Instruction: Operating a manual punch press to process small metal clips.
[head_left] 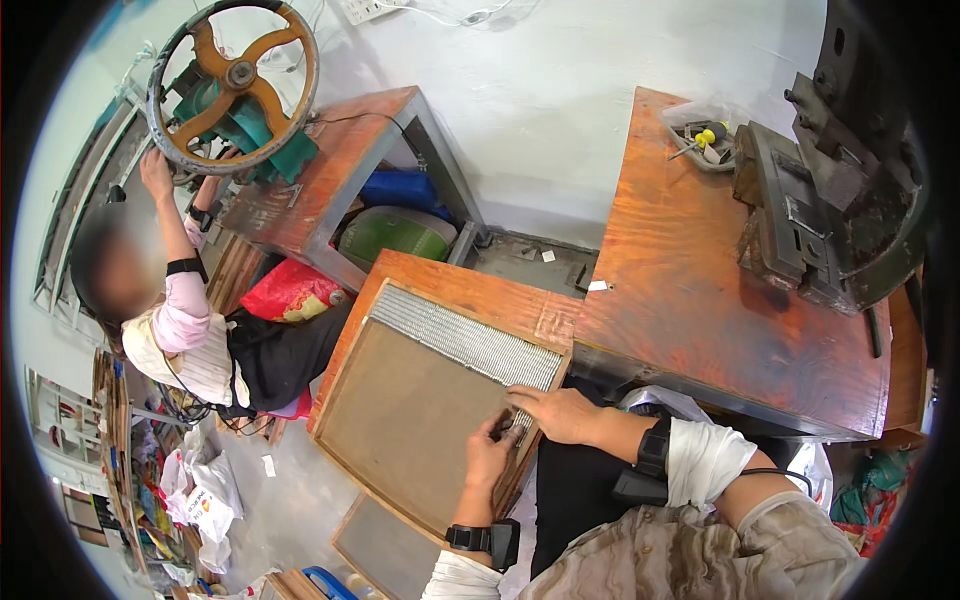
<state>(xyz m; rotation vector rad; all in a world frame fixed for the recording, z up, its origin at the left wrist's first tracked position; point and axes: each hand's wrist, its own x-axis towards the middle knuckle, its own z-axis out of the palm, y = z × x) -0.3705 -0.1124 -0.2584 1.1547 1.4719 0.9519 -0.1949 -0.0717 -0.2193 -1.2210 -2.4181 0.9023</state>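
Note:
A shallow wooden-rimmed tray (322, 428) rests tilted in front of me. Tightly packed rows of small silvery metal pieces (465, 338) fill its far side, and a narrow strip of them runs down the right side. The rest is bare brown board. My right hand (562, 413) reaches in from the right with fingers stretched out, their tips on the silvery pieces. Just nearer, my left hand (488, 452) is curled at the right strip, its darkened fingertips pinched together. What lies between them is too small to make out.
At right, a reddish wooden bench (690, 270) carries a heavy dark metal machine (810, 220) and a plastic tub of tools (695, 130). Far left, a person (180, 320) grips a large spoked handwheel (240, 75). Below the tray lies another flat board (385, 550); a white bag (205, 490) sits left.

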